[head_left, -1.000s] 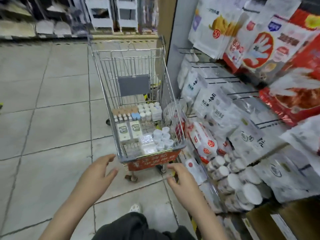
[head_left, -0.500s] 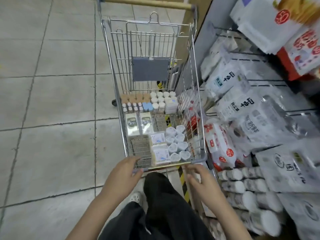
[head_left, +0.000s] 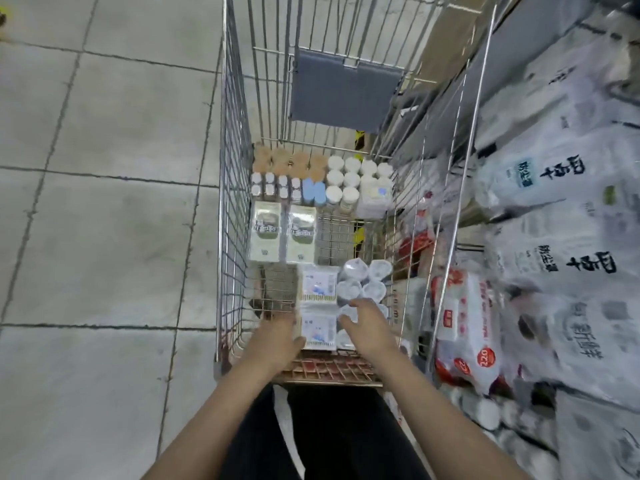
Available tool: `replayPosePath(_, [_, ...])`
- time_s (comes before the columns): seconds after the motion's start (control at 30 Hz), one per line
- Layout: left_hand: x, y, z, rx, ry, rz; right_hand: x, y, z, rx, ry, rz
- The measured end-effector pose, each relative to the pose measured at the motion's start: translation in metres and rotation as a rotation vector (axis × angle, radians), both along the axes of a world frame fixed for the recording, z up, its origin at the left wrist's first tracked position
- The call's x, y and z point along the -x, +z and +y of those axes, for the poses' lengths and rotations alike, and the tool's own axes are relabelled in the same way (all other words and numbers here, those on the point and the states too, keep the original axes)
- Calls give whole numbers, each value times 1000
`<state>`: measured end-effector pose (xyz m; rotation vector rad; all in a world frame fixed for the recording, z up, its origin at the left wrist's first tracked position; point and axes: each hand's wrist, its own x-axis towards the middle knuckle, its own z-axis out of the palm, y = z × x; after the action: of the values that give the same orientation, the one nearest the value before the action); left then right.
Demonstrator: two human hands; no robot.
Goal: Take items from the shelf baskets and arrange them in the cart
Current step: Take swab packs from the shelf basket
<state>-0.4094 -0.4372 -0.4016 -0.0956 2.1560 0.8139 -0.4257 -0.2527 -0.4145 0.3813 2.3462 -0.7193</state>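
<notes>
I look straight down into a wire shopping cart (head_left: 228, 216). Its floor holds rows of small white-lidded jars (head_left: 349, 181), tan-lidded jars (head_left: 287, 159), two green-and-white boxes (head_left: 282, 235), two cotton-swab packs (head_left: 318, 306) and clear round tubs (head_left: 363, 278). My left hand (head_left: 277, 341) reaches inside the near end, its fingers against the left side of the nearer swab pack. My right hand (head_left: 367, 327) hovers with fingers spread over the tubs, right of that pack. Neither hand lifts anything.
Shelf baskets on the right hold white plastic bags (head_left: 554, 237), a red-and-white pack (head_left: 464, 327) and white rolls (head_left: 485, 410). A grey flap (head_left: 343, 91) hangs at the cart's far end. Grey tiled floor (head_left: 104, 237) lies to the left. My dark trousers are below.
My view has tipped down and come closer over the cart. Both hands went from the cart's near rim down into it, to the swab pack and tubs.
</notes>
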Motion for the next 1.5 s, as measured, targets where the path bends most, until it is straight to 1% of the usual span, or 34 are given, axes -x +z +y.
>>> replayPosePath(0.07, [5,-22,7,22,17,-73,15,-19,3,-45,5,-46])
replayPosePath(0.23, [12,-67,21,54,135,-194,42,-57,4,-111,23,-46])
replayPosePath(0.37, [14,-96,34,0,411,-271,53,-86,-1,-138,64,-27])
replayPosePath(0.43, [13,-106,37,3,480,-276,56,-96,-5,-178,90,-8])
replayPosePath(0.53, [11,-116,40,24,498,-315,57,-105,-11,-250,127,-26])
replayPosePath(0.6, [6,-120,41,36,453,-355,55,-110,-13,-299,127,-53])
replayPosePath(0.67, [4,-124,41,37,409,-354,55,-114,-16,-337,129,-51])
replayPosePath(0.8, [5,-130,36,24,391,-361,56,-120,-21,-368,133,-36])
replayPosePath(0.9, [7,-131,32,46,388,-367,57,-121,-23,-347,57,-45])
replayPosePath(1.0, [6,-129,26,75,398,-354,57,-119,-23,-309,-6,-2])
replayPosePath(1.1, [5,-125,21,68,415,-341,56,-113,-20,-189,-82,57])
replayPosePath(1.2, [7,-111,14,39,436,-368,52,-100,-14,-14,-257,32])
replayPosePath(1.3, [10,-87,5,-20,464,-376,47,-81,-5,113,-468,-10])
replayPosePath(1.37, [16,-66,-3,-74,474,-365,44,-64,2,162,-595,-15])
replayPosePath(1.5, [28,-21,-16,-147,477,-286,35,-24,17,244,-757,19])
